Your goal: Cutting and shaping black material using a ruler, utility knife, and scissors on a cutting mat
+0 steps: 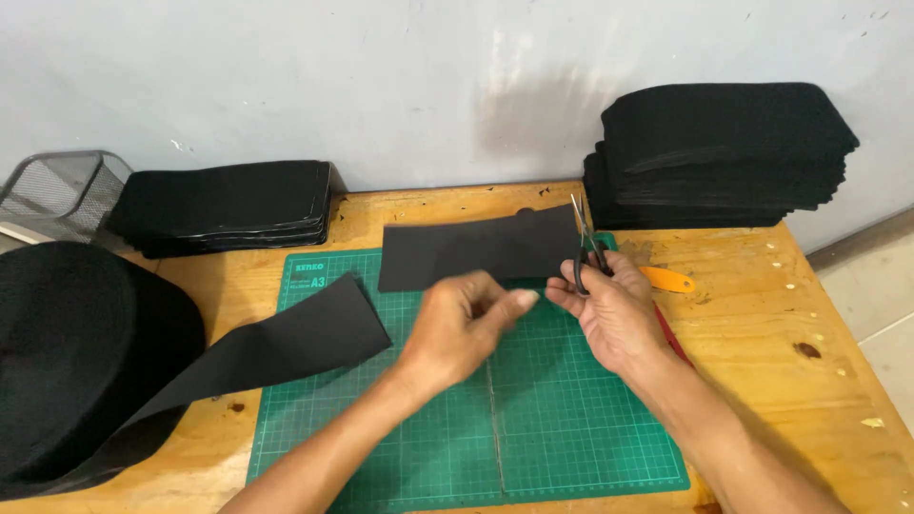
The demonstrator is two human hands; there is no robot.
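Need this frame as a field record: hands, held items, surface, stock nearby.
left hand: pinches lower edge of black fabric strip
right hand: holds scissors, blades at the strip's right end
surface: green cutting mat on wooden table
left: large black fabric roll, loose end on the mat
stock: cut black pieces, far left stack, far right stack
other: mesh basket, orange tool

Bright even light, soft shadows under the hands (533, 319), slight motion blur, sharp elsewhere
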